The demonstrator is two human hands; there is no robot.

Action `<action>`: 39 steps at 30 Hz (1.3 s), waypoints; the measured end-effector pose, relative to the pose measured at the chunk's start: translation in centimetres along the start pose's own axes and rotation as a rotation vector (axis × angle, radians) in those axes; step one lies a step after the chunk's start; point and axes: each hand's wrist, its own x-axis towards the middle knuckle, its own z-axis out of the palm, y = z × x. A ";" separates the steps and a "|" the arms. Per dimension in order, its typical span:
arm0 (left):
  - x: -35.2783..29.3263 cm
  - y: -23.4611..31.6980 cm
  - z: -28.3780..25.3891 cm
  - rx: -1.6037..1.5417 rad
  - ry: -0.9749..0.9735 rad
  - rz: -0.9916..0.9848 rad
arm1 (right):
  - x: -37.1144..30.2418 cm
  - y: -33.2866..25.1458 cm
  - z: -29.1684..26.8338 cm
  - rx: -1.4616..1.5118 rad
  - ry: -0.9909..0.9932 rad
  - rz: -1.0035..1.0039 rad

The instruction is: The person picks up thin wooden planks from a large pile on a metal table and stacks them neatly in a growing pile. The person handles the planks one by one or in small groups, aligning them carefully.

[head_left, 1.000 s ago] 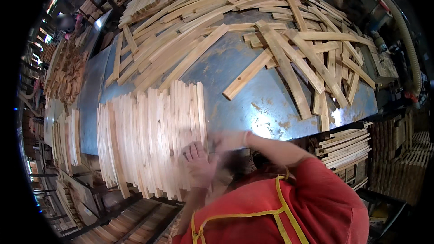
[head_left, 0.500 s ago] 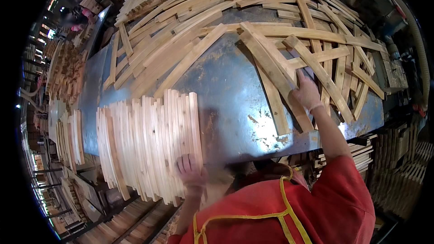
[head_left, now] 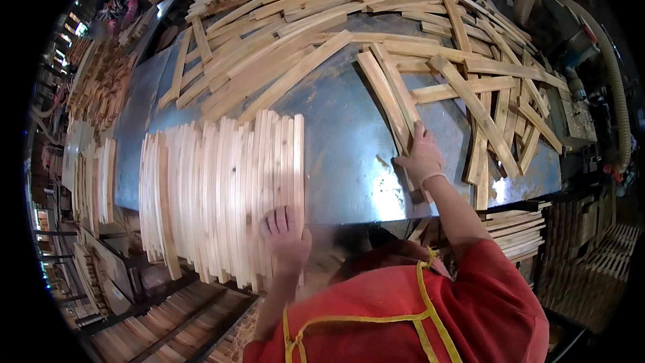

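Note:
My right hand (head_left: 424,158) is closed around the near part of two long wooden slats (head_left: 392,91), thumb on their left side and fingers on their right. The slats lie close together, slanting away from me on the metal tabletop (head_left: 342,141). My left hand (head_left: 287,236) rests on the right end of a row of pale wooden strips (head_left: 222,195), its fingers lying flat over them. The strips stand tightly side by side at the near left of the table. My palm hides parts of the slats' near ends.
Loose wooden slats (head_left: 477,117) lie crossed at the right of the table, and a heap of boards (head_left: 302,10) covers the far side. More strips (head_left: 514,234) are stacked below the near right edge. A ribbed hose (head_left: 608,87) hangs at the far right.
My right hand has moved left and nearer to me, and it now grips the slats, which lie closer together. My left hand stays on the strips. The view has shifted slightly.

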 end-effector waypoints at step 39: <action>6.7 5.3 1.8 -0.067 -0.133 0.004 | 14.3 7.4 -9.2 -0.316 0.066 -0.488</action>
